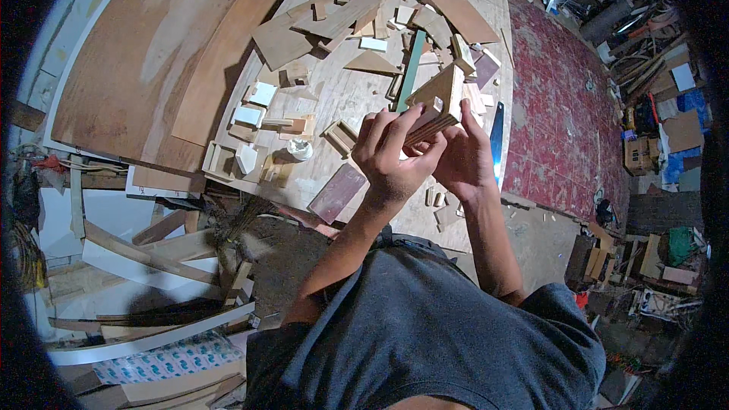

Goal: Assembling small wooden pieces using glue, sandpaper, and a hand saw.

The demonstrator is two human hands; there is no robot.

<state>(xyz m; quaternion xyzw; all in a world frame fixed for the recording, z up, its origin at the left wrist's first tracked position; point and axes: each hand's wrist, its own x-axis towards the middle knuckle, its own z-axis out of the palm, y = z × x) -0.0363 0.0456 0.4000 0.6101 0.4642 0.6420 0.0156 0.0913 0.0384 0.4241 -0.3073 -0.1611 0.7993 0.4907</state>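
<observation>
- The left hand (391, 156) grips the wooden block (449, 96), fingers across its near left side.
- The right hand (463, 165) grasps its right end, thumb up.
- The block is between both hands, above the bench (406, 209).
- Teal print repeats across the wrap (171, 359), lower left.

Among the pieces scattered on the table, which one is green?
The long, narrow strip just beyond the left hand; the others look tan, brown, purplish or white.
</observation>
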